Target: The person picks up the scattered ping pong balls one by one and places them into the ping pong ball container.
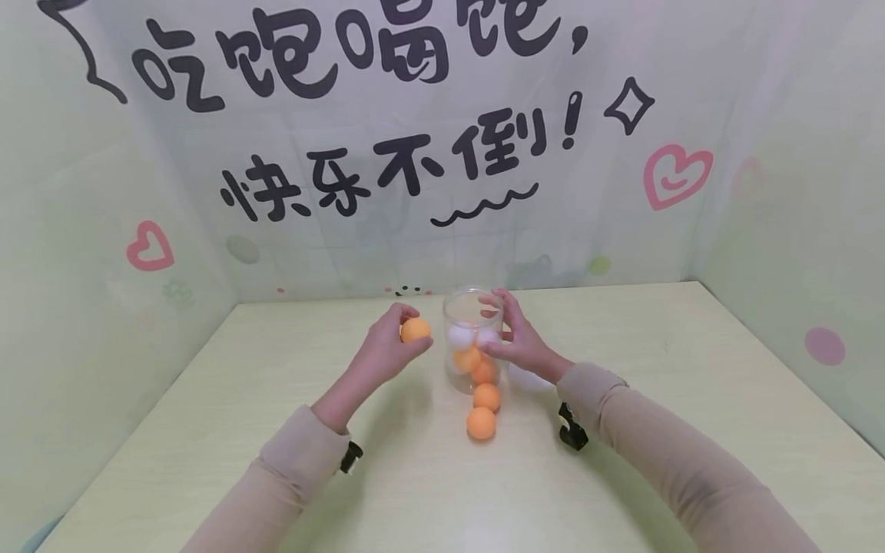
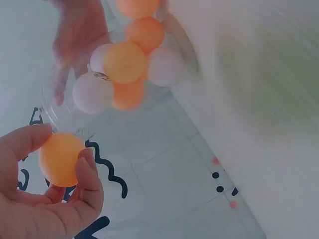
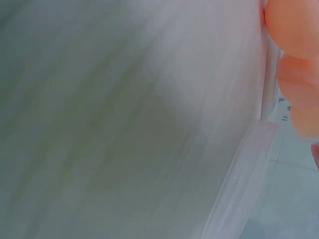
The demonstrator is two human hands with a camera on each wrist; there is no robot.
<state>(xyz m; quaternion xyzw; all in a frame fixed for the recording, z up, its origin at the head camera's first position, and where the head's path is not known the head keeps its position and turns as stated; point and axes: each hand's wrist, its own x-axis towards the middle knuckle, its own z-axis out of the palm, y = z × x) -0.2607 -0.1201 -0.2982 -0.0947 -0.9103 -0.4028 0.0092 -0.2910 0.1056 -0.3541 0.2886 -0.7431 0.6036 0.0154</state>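
My left hand (image 1: pixel 394 346) pinches an orange ping-pong ball (image 1: pixel 415 331) between thumb and fingers, just left of a clear jar (image 1: pixel 459 382). In the left wrist view this ball (image 2: pixel 62 160) is close to the jar's rim. The jar stands upright without a cover, holding several white and orange balls (image 2: pixel 125 62). My right hand (image 1: pixel 522 342) grips the jar's right side, fingers behind and thumb in front. Two orange balls (image 1: pixel 481 423) lie on the table in front of the jar. In the right wrist view, orange balls (image 3: pixel 296 27) fill the right edge.
A pale translucent disc (image 1: pixel 528 377) lies on the table (image 1: pixel 622 476) right of the jar, partly under the right wrist. Behind the table hangs a white printed cloth (image 1: pixel 332 253) with dark lettering; side cloths flank it.
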